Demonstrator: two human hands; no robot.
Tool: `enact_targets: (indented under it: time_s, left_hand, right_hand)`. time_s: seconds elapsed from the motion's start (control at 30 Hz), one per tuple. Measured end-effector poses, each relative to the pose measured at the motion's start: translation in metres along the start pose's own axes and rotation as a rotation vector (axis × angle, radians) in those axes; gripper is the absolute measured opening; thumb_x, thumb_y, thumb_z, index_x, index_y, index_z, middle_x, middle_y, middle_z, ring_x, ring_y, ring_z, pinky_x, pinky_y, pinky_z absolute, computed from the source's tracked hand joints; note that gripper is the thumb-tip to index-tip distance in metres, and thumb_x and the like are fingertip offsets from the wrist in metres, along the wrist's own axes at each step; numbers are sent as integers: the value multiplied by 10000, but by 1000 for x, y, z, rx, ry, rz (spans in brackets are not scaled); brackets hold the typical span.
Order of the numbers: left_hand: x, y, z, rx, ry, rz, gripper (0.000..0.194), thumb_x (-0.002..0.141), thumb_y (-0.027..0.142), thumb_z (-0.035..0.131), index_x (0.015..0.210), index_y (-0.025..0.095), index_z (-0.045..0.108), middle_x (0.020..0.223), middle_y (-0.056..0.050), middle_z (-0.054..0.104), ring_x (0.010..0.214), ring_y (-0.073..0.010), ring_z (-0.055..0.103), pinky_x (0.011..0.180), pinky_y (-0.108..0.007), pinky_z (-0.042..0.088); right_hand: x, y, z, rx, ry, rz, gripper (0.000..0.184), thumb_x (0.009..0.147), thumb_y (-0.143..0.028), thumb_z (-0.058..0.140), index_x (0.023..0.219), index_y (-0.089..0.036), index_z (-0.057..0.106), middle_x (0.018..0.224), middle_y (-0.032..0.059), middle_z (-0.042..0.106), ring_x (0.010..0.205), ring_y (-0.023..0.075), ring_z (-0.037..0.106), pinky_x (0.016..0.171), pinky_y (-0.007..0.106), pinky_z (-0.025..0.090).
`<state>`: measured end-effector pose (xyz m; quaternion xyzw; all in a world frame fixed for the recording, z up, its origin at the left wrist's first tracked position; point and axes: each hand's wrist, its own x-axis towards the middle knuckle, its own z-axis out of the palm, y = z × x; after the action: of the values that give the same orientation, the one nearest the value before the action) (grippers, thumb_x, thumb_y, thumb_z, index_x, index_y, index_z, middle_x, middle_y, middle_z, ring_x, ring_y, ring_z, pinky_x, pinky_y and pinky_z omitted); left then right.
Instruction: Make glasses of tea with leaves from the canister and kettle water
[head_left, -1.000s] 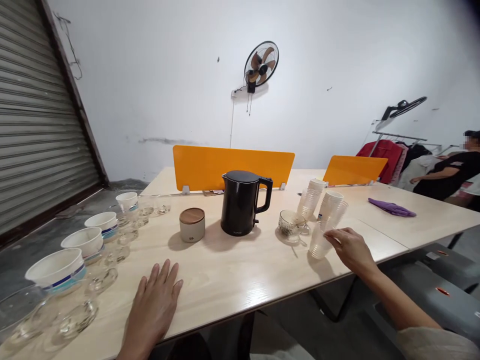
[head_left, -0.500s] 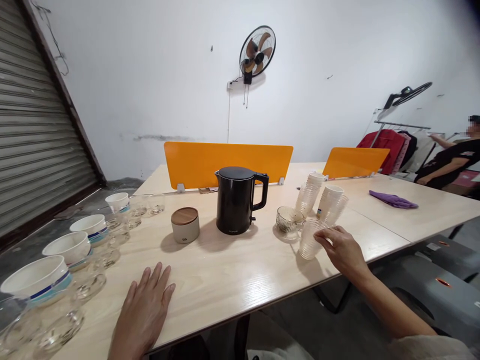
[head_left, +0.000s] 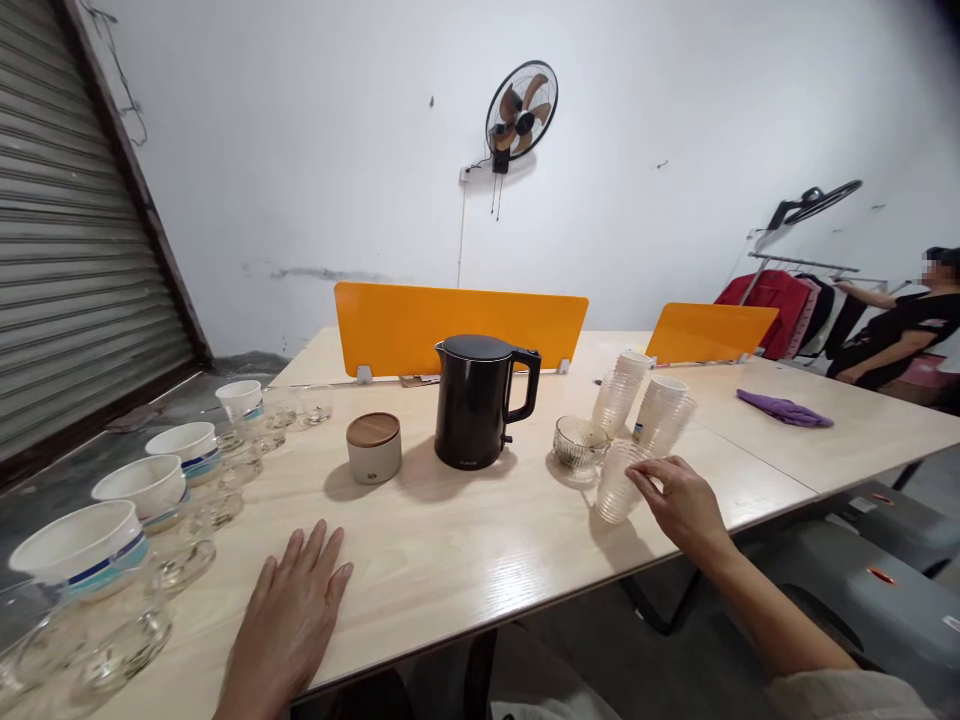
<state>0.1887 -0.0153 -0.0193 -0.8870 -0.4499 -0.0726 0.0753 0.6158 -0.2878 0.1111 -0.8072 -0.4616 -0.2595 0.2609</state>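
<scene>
My left hand (head_left: 289,620) lies flat and open on the light wooden table (head_left: 450,550), fingers spread, holding nothing. My right hand (head_left: 679,500) curls around a clear plastic cup (head_left: 616,482) that stands on the table near the right edge. Just behind it are two leaning stacks of clear plastic cups (head_left: 664,415) and a small glass cup with a handle (head_left: 577,442). A black electric kettle (head_left: 476,400) stands mid-table, with a round cream canister with a wooden lid (head_left: 373,447) to its left.
Along the left edge runs a row of white paper bowls (head_left: 150,485) on glass cups (head_left: 97,640). Orange dividers (head_left: 457,325) stand behind. A purple cloth (head_left: 784,409) lies on the right table. Another person (head_left: 896,330) stands by a clothes rack at far right.
My right hand has drawn the single plastic cup slightly left, away from the stacks. My left hand stays flat on the table. The view has shifted a little.
</scene>
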Motion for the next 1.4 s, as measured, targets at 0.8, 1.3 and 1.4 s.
enact_targets:
  time_s: [0.8, 1.3, 1.4]
  left_hand:
    - [1, -5, 15, -341, 256, 3, 637, 989, 466, 293, 1473, 119, 518, 1613, -141, 389, 1529, -398, 245, 1196, -626, 256]
    - [-1, 126, -42, -1597, -126, 178, 829, 752, 432, 816, 1474, 213, 472, 1426, -150, 614, 1352, -316, 557, 1097, -422, 496]
    - [0, 110, -31, -1638, -99, 67, 810, 704, 456, 858, 1407, 212, 537, 1397, -160, 634, 1333, -327, 573, 1089, -425, 503]
  right_hand:
    - [-2, -47, -62, 4, 454, -155, 114, 971, -298, 606, 974, -230, 699, 928, 55, 724, 923, 245, 603, 876, 402, 491]
    - [-58, -204, 34, 697, 20, -491, 225, 982, -275, 579, 1178, -291, 689, 968, 39, 745, 870, 208, 662, 898, 430, 529]
    - [-57, -178, 20, 692, 7, -440, 423, 939, -272, 634, 1355, -332, 597, 1185, 62, 722, 1097, 262, 647, 943, 447, 540]
